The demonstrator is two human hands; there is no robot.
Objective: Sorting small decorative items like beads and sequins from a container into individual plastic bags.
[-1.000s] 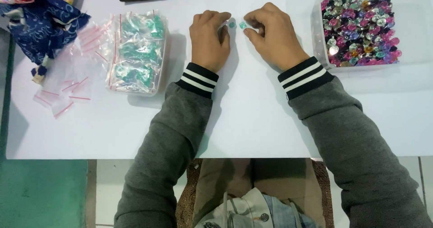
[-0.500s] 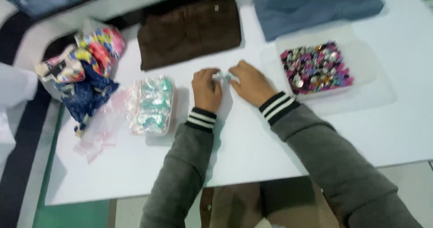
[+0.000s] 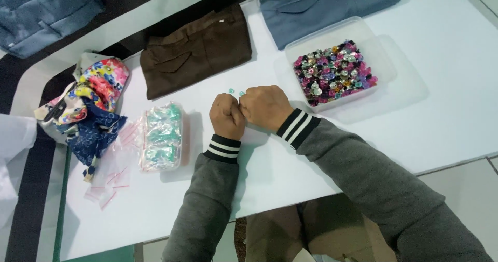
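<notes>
Left hand (image 3: 226, 116) and right hand (image 3: 266, 106) fisted, knuckles touching on the white table (image 3: 290, 174), what they grip hidden, small teal pieces (image 3: 236, 92) just beyond, clear bag of teal items (image 3: 161, 136) left, tub of colourful buttons (image 3: 334, 71) right, folded brown trousers (image 3: 194, 50) beyond.

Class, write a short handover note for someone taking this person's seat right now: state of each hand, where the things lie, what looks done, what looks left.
Left hand: closed fist, knuckles against the right.
Right hand: closed fist; whether either holds anything is hidden.
Two small teal pieces lie on the white table just beyond the knuckles.
Done: a pile of filled small plastic bags left of the hands.
Left: clear tray on the right, full of colourful pieces; empty zip bags far left.
</notes>
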